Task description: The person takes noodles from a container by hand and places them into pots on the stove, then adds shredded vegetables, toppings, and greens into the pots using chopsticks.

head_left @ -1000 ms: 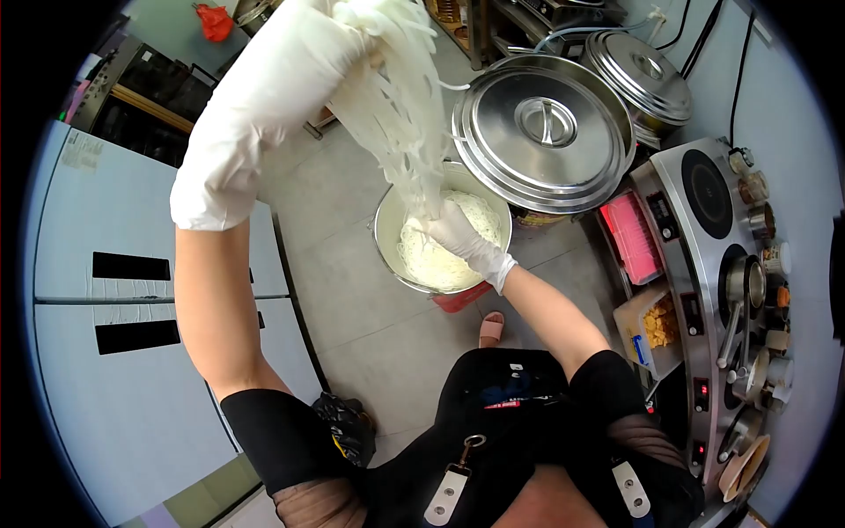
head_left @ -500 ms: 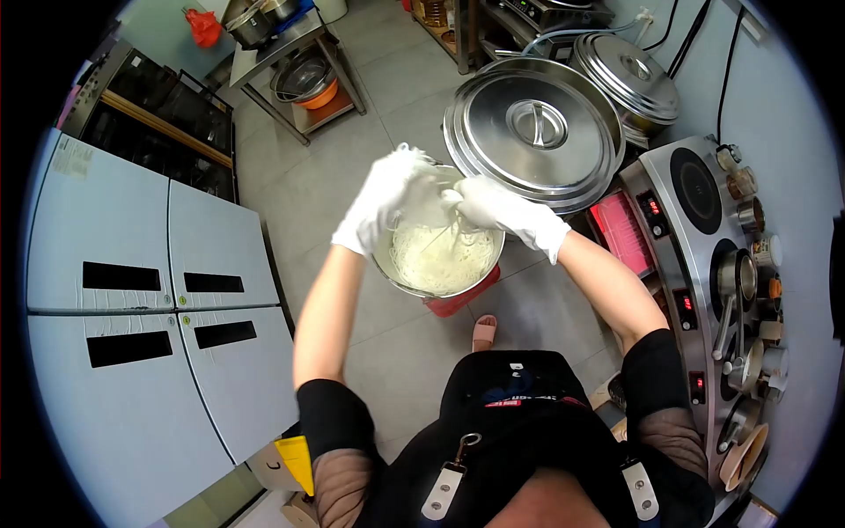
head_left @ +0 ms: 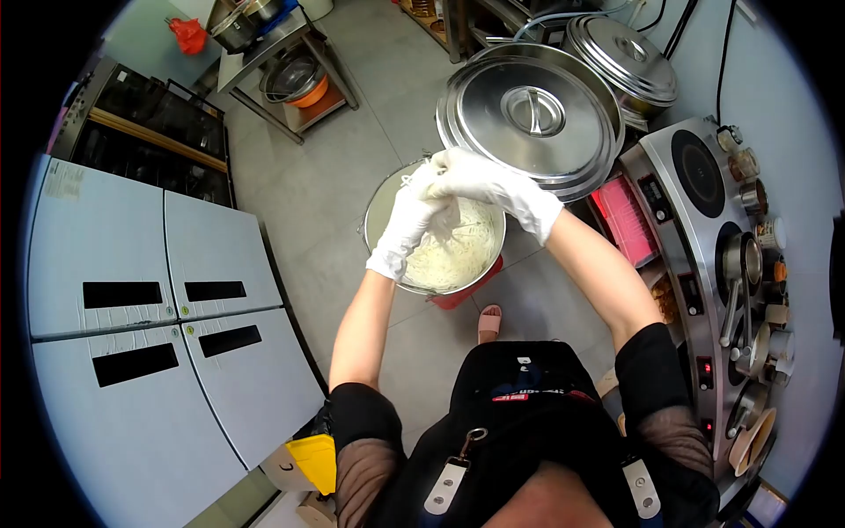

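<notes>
The white noodles (head_left: 455,253) lie heaped in the steel pot (head_left: 368,209), and the relation that matters is between that heap and the joined gloves: seen in this view, with twelve o'clock at the top, the heap lies toward five o'clock from where the fingers meet, on the wearer's side. The left hand (head_left: 417,211), gloved in white, reaches in from seven o'clock over the pot's nearer-left part and, as seen here, is the nearer of the two to the heap. The right hand (head_left: 482,182), gloved likewise, comes in from four o'clock, its fingers bent against the left hand's fingertips over the pot's far half. The fingers of both look curled, but one hand masks the other, so whether either is closed on noodles cannot be told; a short pale strand (head_left: 407,180) shows at the left glove's edge. The heap is round, its strands coiled and tangled, with no single long axis. A big stainless lid (head_left: 563,154) sits just beside the pot at two o'clock, and a red support (head_left: 473,287) shows below its rim at five.
</notes>
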The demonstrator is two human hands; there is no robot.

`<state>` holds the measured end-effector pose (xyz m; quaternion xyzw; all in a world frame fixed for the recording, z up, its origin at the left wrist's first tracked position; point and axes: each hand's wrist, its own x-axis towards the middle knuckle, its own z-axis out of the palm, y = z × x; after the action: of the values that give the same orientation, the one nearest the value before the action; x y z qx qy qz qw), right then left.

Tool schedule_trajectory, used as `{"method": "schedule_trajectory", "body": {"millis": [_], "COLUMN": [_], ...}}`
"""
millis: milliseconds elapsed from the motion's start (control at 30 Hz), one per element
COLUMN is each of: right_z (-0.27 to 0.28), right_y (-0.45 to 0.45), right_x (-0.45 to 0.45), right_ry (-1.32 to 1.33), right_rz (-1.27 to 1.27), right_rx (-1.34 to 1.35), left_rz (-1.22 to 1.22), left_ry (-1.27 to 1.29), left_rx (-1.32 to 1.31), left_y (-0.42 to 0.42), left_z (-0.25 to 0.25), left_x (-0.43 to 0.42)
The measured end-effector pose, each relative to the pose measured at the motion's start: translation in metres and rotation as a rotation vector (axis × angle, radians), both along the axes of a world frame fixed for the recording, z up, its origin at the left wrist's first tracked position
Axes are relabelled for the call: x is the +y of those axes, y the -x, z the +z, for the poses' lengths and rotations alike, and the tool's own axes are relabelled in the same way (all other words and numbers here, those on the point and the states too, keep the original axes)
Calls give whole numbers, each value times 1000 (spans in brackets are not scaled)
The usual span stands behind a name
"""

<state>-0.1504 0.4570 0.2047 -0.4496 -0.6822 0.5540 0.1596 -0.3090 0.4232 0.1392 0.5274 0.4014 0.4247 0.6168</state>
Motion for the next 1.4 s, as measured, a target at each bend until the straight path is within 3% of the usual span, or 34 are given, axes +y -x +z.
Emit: {"method": "schedule_trajectory", "body": {"millis": [100,167,200,233,300,333,367,533,633,700,833,900,967,1133,1200,1333,1400], "right_z": [8,-6,-25,-36,-38,-79,-86,-73,-39,-73,-56,-51,-18,-11,1,-33,-38], "right_y": [-27,-49,-56,-59,-57,-52,-43,39,68,71,26,18,18,30,32,43,45], "right_x": [-12,-17,-25,-32,-45,-44,-45,-46,-53,-39,-32,-29,-22,7,12,33,30], "right_ry": [-202,-54,-17,19,-104,-130,-280,-380,-114,-115,-386,-306,-178,-21,39,137,197], "right_rz": [-85,-86,-101,-116,-28,-84,-76,-157,-214,-205,-87,-166,-142,-137,-153,-267,-266], "right_rx": [27,-33,-16,0,44,-44,33,380,591,400,-280,-233,-205,47,98,249,339], "left_rz": [27,45,90,163,149,99,48,116,85,242,206,229,202,86,78,150,72], "left_ry": [-64,41,-10,-232,56,15,-27,-146,-164,-94,-96,-54,44,117,193,270,106], "left_rx": [39,54,-40,12,-85,-106,-125,-168,-192,-202,-113,-45,-165,-311,-436,-661,-432], "left_y": [3,14,14,17,21,27,30,29,41,37,60,50,47,47,40,31,39], "left_z": [41,64,78,88,137,154,171,240,260,267,223,195,149,23,0,-10,-38], "left_x": [-2,1,4,9,12,17,21,22,30,25,42,32,34,43,40,22,31]}}
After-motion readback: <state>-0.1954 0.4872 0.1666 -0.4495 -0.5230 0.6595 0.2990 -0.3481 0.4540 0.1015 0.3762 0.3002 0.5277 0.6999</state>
